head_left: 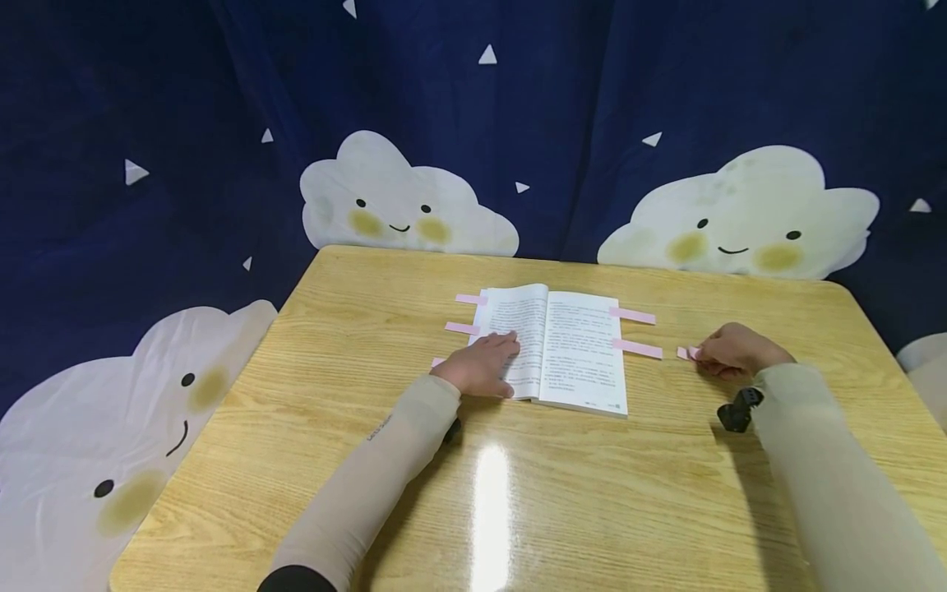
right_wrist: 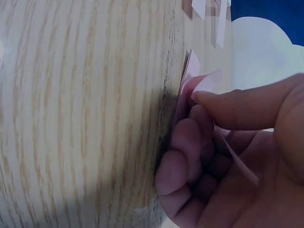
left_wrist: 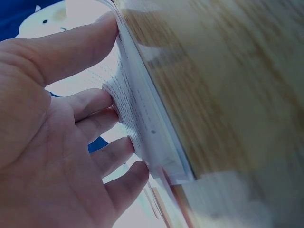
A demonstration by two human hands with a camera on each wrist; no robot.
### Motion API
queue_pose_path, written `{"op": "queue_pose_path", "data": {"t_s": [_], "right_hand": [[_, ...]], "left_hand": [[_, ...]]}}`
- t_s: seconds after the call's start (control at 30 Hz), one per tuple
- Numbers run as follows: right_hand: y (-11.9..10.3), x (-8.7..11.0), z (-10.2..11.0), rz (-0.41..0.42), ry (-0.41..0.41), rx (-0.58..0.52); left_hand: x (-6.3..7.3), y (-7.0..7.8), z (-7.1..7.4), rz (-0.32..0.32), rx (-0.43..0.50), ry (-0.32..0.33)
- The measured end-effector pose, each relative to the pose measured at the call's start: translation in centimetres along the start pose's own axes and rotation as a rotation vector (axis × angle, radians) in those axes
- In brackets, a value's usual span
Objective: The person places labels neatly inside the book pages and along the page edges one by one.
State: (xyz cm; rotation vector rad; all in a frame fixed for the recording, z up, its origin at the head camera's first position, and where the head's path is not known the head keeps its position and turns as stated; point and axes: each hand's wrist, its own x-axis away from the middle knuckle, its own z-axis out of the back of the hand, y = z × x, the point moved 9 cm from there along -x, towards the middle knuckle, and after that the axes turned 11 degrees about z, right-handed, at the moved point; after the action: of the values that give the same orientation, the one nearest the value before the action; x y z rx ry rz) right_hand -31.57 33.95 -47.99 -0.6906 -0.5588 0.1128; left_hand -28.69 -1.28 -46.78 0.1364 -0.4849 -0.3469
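An open book (head_left: 584, 353) with printed pages lies on the wooden table. My left hand (head_left: 481, 366) rests on its left page, fingers spread and relaxed; in the left wrist view the fingertips (left_wrist: 140, 171) touch the paper. To the right of the book, my right hand (head_left: 734, 352) is low over the table. Its thumb and index finger pinch a thin pink paper strip (right_wrist: 209, 81), which bends up from a flat pink sticky-note pad (right_wrist: 191, 65) on the tabletop. The curled fingers hide part of the pad.
Pink strips stick out from the book's edges, such as a left upper strip (head_left: 468, 299) and a right lower strip (head_left: 642, 349). The wooden table (head_left: 592, 493) reaches back to a dark blue curtain (head_left: 444, 82) with white clouds. Both wrists carry small black cameras.
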Motion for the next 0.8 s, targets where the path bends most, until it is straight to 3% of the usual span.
{"op": "queue_pose_path", "data": {"t_s": [0.4, 0.8], "right_hand": [[-0.36, -0.12, -0.65, -0.017, -0.071, -0.048], [-0.04, 0.01, -0.36, -0.047, -0.046, -0.085]], "left_hand": [[0.13, 0.11, 0.16, -0.005, -0.002, 0.005], [-0.2, -0.08, -0.11, -0.005, -0.001, 0.002]]}}
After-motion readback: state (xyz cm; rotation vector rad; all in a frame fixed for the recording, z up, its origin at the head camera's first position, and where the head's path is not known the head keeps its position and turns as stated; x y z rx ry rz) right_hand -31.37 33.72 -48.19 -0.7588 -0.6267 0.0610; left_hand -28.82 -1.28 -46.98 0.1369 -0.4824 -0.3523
